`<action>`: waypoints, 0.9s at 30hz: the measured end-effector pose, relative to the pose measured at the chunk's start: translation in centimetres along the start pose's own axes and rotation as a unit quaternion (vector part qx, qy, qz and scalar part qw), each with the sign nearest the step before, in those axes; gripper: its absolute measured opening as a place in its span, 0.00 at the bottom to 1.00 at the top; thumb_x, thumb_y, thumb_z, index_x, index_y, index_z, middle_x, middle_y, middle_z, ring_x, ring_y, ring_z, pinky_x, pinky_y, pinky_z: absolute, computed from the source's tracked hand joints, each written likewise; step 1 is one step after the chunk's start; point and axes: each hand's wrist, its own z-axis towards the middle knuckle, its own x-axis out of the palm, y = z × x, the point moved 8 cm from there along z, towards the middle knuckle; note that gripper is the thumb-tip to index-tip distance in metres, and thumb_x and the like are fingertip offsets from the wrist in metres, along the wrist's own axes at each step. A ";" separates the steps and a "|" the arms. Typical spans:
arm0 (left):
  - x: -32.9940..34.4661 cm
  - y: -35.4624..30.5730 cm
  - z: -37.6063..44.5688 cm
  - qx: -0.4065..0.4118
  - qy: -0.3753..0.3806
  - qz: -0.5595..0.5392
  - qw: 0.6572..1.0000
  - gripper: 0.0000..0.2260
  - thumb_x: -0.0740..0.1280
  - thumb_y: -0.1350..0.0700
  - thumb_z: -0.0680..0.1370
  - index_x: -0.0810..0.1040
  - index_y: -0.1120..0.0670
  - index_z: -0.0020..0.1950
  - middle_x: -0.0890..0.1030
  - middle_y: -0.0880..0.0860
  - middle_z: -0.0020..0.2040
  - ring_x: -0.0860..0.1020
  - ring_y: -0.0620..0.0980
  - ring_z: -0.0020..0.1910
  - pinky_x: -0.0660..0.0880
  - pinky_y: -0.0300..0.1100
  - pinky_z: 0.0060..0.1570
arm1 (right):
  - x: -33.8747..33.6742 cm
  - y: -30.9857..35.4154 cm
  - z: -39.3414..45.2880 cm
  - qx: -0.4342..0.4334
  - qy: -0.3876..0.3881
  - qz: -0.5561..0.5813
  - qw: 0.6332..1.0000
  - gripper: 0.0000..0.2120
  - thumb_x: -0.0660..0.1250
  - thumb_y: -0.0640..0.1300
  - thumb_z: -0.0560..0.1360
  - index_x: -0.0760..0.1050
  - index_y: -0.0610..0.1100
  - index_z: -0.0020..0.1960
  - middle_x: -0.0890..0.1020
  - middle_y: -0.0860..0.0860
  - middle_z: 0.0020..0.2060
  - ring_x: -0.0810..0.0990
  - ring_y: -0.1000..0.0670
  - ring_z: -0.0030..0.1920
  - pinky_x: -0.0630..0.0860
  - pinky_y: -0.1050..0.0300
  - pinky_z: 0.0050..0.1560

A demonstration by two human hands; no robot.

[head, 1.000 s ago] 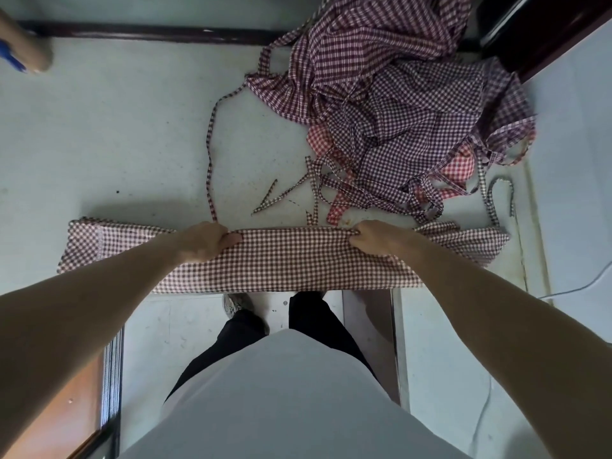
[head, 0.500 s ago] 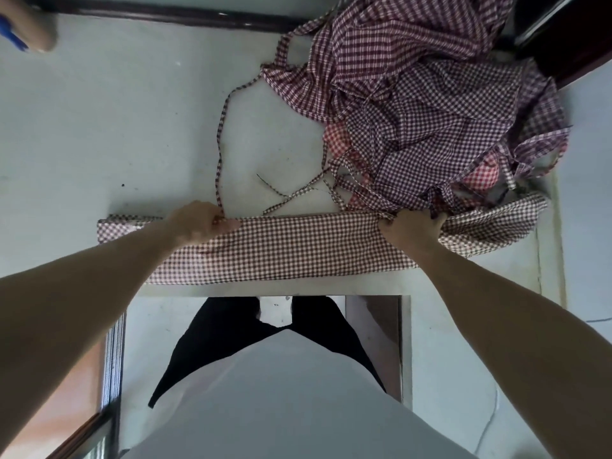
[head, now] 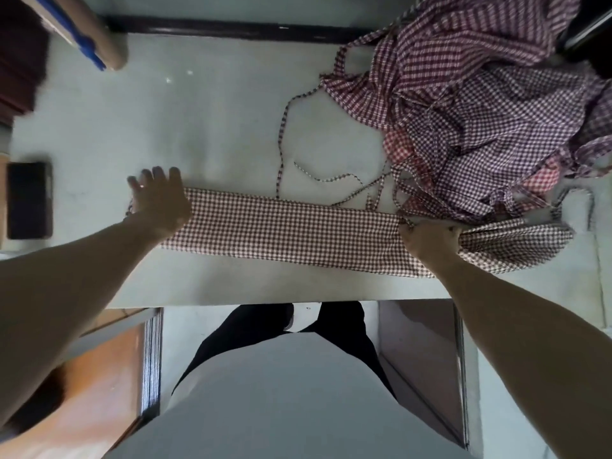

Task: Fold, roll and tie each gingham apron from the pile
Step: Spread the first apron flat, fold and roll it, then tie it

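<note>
Folded apron (head: 291, 231) across table (head: 198, 127) front, pile (head: 480, 104) behind right, phone (head: 29, 200) far left

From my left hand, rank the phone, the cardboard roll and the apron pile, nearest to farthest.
From the left hand:
1. Dark phone, at the table's left edge.
2. Cardboard roll, far-left corner.
3. Apron pile, far right.

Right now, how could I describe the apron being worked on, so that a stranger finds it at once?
Look at the pale table, along its near edge. A long flat folded apron lies there, the left hand on one end and the right hand gripping near the other. Unlike the crumpled pile behind it, it is one smooth strip.
</note>
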 end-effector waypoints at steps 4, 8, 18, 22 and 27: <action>-3.3 -5.5 -2.9 0.096 -0.081 -0.098 0.987 0.22 0.68 0.59 0.73 0.71 0.59 0.66 0.71 0.62 0.62 0.68 0.62 0.62 0.67 0.57 0.64 | -1.1 4.0 -1.1 -0.045 -0.032 -0.011 0.998 0.35 0.43 0.60 0.80 0.80 0.36 0.50 0.83 0.40 0.45 0.82 0.40 0.49 0.74 0.47 0.53; -3.3 -13.3 -7.4 0.192 -0.021 -0.213 0.958 0.16 0.65 0.61 0.77 0.72 0.56 0.65 0.72 0.57 0.61 0.73 0.56 0.58 0.74 0.50 0.60 | -1.7 8.9 -2.0 -0.078 -0.038 0.000 0.996 0.30 0.47 0.59 0.83 0.80 0.39 0.49 0.84 0.42 0.45 0.82 0.41 0.50 0.70 0.45 0.60; 3.4 -20.8 -10.9 0.200 0.127 -0.081 0.968 0.37 0.62 0.39 0.79 0.48 0.56 0.79 0.58 0.62 0.74 0.62 0.63 0.72 0.69 0.59 0.65 | -1.6 15.1 -3.3 -0.178 -0.028 0.052 0.982 0.25 0.51 0.60 0.83 0.73 0.40 0.58 0.81 0.43 0.53 0.80 0.41 0.53 0.70 0.46 0.57; 4.0 -22.1 -11.2 0.147 0.134 -0.085 0.976 0.39 0.62 0.36 0.78 0.49 0.56 0.78 0.54 0.64 0.75 0.58 0.66 0.72 0.68 0.63 0.65 | -0.9 13.3 -2.7 -0.240 0.049 0.108 0.964 0.24 0.62 0.60 0.79 0.71 0.41 0.61 0.80 0.43 0.55 0.79 0.40 0.55 0.74 0.47 0.55; 4.2 -22.7 -11.0 0.092 0.156 -0.100 0.978 0.37 0.64 0.38 0.78 0.50 0.54 0.76 0.51 0.64 0.75 0.56 0.68 0.72 0.64 0.67 0.66 | -1.0 7.9 -1.5 -0.242 0.108 0.117 0.957 0.25 0.64 0.61 0.78 0.74 0.39 0.61 0.80 0.43 0.57 0.79 0.43 0.56 0.70 0.56 0.49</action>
